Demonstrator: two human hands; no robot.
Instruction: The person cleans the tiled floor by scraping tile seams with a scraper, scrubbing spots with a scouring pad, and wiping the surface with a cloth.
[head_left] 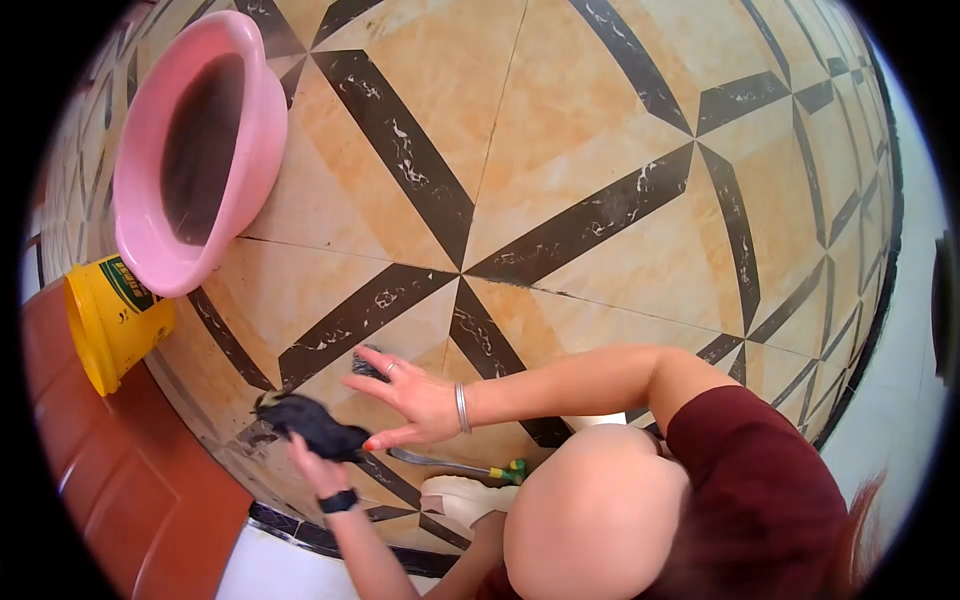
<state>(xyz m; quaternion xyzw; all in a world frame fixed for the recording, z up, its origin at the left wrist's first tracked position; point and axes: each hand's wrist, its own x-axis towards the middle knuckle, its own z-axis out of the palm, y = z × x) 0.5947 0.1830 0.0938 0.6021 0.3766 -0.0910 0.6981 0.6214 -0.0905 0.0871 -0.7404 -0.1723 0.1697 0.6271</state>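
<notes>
My left hand, with a black band on its wrist, grips a bunched black cloth just over the tiled floor. Motion blurs the cloth and fingers a little. My right hand wears a ring and silver bangles, its fingers stretched out and spread. Under its fingertips shows a dark grey, wiry scouring pad, partly covered; whether the fingers touch it I cannot tell. Between my right hand and my shoe lies a tool with a metal blade and a green and yellow handle.
A pink basin with dark, murky water stands at the upper left. Close against it is a yellow bucket, beside a reddish-brown panelled door. My bare knee and white shoe are at the bottom.
</notes>
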